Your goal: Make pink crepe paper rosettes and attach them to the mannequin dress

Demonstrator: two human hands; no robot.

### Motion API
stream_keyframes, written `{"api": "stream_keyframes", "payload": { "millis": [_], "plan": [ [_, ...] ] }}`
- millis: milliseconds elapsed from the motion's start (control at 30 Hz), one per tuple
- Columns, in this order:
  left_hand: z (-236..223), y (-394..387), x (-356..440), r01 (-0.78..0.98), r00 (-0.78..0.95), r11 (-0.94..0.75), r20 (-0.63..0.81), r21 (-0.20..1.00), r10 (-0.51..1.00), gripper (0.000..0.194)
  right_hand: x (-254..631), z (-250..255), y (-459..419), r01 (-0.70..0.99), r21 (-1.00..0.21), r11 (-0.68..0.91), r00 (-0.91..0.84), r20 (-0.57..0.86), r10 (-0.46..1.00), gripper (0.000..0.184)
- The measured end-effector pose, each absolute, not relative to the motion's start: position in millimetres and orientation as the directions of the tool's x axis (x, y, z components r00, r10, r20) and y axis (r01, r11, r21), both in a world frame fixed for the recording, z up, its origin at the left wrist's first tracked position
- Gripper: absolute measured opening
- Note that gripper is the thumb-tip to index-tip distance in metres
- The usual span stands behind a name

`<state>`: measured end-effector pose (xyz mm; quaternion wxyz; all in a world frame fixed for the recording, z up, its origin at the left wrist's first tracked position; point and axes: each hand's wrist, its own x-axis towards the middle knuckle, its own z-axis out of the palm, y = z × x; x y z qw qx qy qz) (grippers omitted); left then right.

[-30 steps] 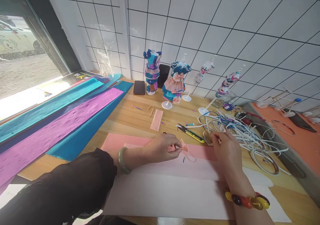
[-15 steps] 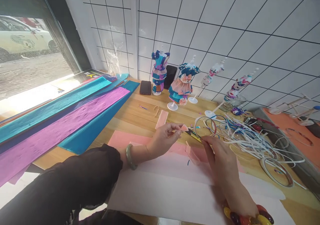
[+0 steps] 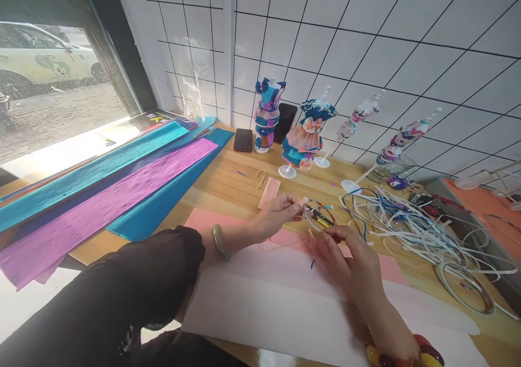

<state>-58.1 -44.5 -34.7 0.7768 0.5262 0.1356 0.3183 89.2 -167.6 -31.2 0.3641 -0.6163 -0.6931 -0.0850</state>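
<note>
My left hand [image 3: 279,215] pinches a small folded pink paper piece [image 3: 302,201] above the wooden table [image 3: 228,185]. My right hand [image 3: 345,264] is just to its right, fingers curled in a pinch near a thin white loop of strip [image 3: 311,220]; what it grips is too small to name. Under both hands lie a pink sheet [image 3: 203,220] and a white sheet [image 3: 277,307]. A yellow-and-black cutter [image 3: 321,217] lies right beyond my fingers.
Long teal and purple crepe sheets [image 3: 122,182] cover the left side. Four small mannequins, two in paper dresses [image 3: 266,114], stand by the tiled wall with two phones [image 3: 243,139]. A tangle of white and blue strips [image 3: 411,226] fills the right.
My left hand lifted the pink piece off the sheet and carried it up and right. My right hand left the strip pile and came in beside it. The view shifted left.
</note>
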Motion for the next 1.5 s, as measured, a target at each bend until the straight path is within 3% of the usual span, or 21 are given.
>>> {"api": "stream_keyframes", "payload": {
  "millis": [233, 433, 667, 867, 1067, 1200, 1367, 1500],
  "plan": [
    [-41, -43, -60, -0.271, 0.761, 0.158, 0.111, 0.949, 0.639, 0.033, 95, -32, -170, 0.856, -0.504, 0.111, 0.281, 0.635, 0.719, 0.013],
    [-47, -41, -61, -0.18, 0.762, 0.1, 0.075, 0.979, 0.644, 0.031, 98, -29, -171, 0.735, -0.672, 0.093, 0.431, 0.568, 0.701, 0.026],
    [-42, -48, -65, -0.192, 0.779, 0.054, 0.119, 0.98, 0.616, 0.029, 101, -30, -170, 0.704, -0.71, 0.004, 0.484, 0.485, 0.728, 0.029],
    [-42, -54, -66, -0.103, 0.793, 0.064, 0.043, 0.993, 0.608, 0.035, 113, -46, -164, 0.781, -0.623, -0.042, 0.315, 0.336, 0.888, 0.024],
    [-46, -51, -64, -0.115, 0.78, 0.073, 0.044, 0.991, 0.624, 0.033, 109, -43, -162, 0.943, -0.285, 0.173, 0.009, 0.541, 0.841, 0.016],
    [-44, -52, -65, -0.162, 0.797, 0.084, 0.081, 0.983, 0.598, 0.029, 93, -39, -161, 0.931, -0.293, 0.217, -0.047, 0.494, 0.868, 0.014],
    [-41, -53, -66, -0.249, 0.791, 0.083, 0.153, 0.965, 0.593, 0.023, 81, -45, -159, 0.952, -0.275, 0.138, -0.028, 0.369, 0.929, 0.023],
    [-41, -51, -66, -0.256, 0.773, 0.061, 0.167, 0.965, 0.612, 0.023, 86, -47, -160, 0.953, -0.245, 0.178, -0.063, 0.415, 0.908, 0.018]
  ]
}}
